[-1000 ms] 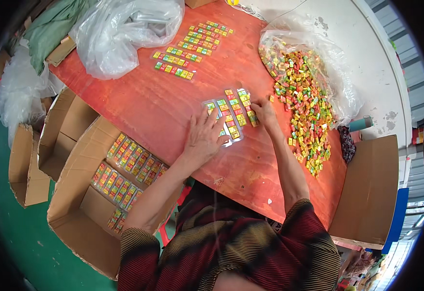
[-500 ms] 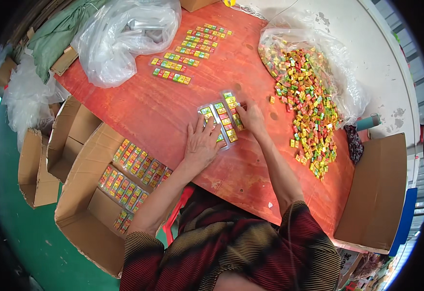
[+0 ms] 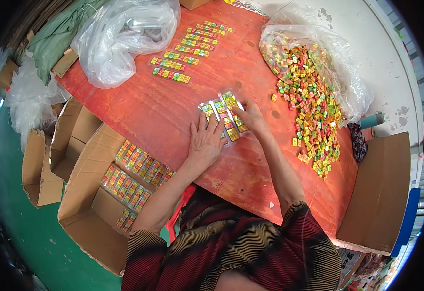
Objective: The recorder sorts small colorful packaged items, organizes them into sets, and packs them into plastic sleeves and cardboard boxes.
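Observation:
Three narrow clear plastic trays filled with small red, yellow and green boxes lie side by side on the red table in front of me. My left hand [image 3: 206,143] rests on the left tray [image 3: 207,109] with its fingers spread, and its fingertips reach the middle tray [image 3: 221,111]. At the right tray [image 3: 230,101], my right hand [image 3: 249,117] has its thumb and fingers closed on the outer edge. That tray sits tight against the middle one. Parts of the left tray are hidden under my fingers.
A heap of loose small boxes [image 3: 313,111] spills from a clear bag [image 3: 350,92] at the right. Several filled trays [image 3: 171,74] lie farther back, near another plastic bag [image 3: 106,46]. A cardboard box [image 3: 83,194] at the left holds packed trays; another box [image 3: 376,194] stands at the right.
The right tray has moved left against the middle one, closing the slanted gap between them. My right hand has moved slightly with it; my left hand stays on the left tray.

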A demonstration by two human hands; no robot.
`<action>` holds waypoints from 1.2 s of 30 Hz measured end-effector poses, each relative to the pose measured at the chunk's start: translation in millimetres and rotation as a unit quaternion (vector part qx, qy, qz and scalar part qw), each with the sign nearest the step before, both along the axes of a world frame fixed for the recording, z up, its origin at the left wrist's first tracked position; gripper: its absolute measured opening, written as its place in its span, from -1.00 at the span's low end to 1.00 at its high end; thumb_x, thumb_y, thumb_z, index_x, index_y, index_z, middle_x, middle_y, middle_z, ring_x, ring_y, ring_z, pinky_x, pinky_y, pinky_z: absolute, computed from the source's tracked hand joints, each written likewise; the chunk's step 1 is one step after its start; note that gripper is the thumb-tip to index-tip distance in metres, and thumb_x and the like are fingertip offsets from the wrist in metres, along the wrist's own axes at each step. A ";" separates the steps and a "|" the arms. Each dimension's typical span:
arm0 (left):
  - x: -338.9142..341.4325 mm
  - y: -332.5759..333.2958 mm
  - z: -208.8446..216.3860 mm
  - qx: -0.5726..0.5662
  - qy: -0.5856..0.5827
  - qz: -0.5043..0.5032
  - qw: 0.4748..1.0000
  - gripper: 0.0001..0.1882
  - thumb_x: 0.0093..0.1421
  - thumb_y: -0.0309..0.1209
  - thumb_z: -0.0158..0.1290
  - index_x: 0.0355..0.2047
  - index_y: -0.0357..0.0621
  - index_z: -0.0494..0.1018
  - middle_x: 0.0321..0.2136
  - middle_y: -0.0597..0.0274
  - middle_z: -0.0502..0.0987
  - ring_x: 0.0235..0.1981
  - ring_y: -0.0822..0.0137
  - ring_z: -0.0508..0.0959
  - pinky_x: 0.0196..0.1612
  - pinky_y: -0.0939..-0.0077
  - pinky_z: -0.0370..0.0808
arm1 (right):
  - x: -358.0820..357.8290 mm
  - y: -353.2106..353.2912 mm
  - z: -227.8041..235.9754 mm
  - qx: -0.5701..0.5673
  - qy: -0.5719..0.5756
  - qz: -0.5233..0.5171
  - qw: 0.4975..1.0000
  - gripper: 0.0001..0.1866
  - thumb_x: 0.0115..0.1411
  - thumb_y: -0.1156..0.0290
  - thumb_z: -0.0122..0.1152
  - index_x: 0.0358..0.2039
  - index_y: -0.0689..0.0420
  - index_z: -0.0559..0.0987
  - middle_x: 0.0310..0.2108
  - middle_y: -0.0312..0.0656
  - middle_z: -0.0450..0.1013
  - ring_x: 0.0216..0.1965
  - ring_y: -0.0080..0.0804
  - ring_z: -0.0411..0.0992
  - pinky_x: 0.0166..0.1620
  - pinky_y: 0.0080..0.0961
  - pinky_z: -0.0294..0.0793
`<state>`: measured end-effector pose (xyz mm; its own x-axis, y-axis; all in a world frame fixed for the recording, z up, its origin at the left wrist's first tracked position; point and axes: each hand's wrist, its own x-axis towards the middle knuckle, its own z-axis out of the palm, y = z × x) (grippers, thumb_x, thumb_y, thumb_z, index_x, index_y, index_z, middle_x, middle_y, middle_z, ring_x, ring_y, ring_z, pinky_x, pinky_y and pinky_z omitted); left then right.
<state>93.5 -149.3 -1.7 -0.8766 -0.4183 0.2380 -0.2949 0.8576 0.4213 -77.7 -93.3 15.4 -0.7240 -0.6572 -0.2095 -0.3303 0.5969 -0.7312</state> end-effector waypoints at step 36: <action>-7.8 3.7 -5.7 -0.001 0.057 0.104 0.993 -0.56 -0.01 -0.40 0.00 -0.10 -0.31 0.27 -0.09 -0.02 0.26 -0.07 0.05 0.24 -0.12 0.15 0.18 | 34.2 9.9 -0.2 -0.052 -0.016 0.042 0.998 -0.52 -0.04 0.27 0.15 -0.16 0.34 0.36 -0.38 -0.03 0.44 -0.36 -0.30 0.42 -0.31 -0.41 0.39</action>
<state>85.7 -145.6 -7.4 -0.7386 -0.5872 0.3312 -0.4167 0.7837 0.4606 -43.5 -83.4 15.2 -0.6595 -0.7347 -0.1590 -0.3513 0.4882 -0.7989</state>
